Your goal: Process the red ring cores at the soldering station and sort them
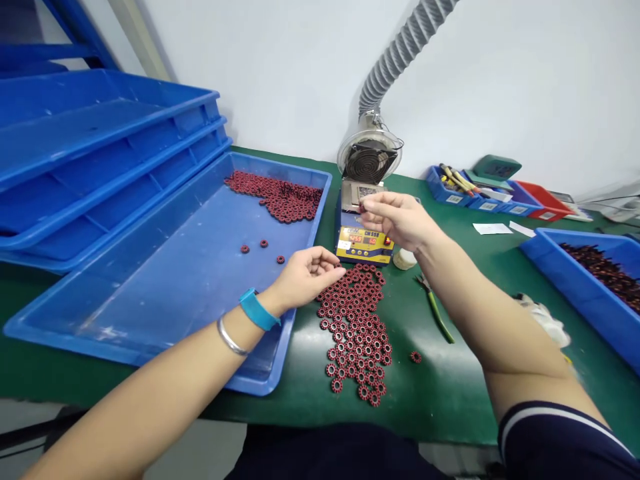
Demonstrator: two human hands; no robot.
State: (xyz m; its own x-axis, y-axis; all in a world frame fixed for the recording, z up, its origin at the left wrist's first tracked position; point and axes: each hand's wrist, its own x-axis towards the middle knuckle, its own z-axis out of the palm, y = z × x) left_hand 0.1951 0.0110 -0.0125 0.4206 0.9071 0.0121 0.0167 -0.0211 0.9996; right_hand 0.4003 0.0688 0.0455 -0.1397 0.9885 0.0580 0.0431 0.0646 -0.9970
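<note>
My right hand [395, 217] pinches a small red stator core [363, 208] between thumb and fingertips, in front of the solder pot [365, 243] with its red digital displays. My left hand [313, 273] is closed, thumb and forefinger almost meeting above the top left of a spread of red stator cores [357, 333]. Something small and dark shows at its fingertips, too little to make out. These ring-shaped cores lie mostly flat on the green table [425, 407]. A single loose core [415, 357] sits to their right.
On the left a large blue tray [200, 267] holds a heap of cores [285, 200], beside stacked blue trays [110, 160]. Behind the pot stands a fan with a duct [395, 60]. Green-handled pliers [437, 313], small bins [500, 200] and a blue bin [590, 293] are on the right.
</note>
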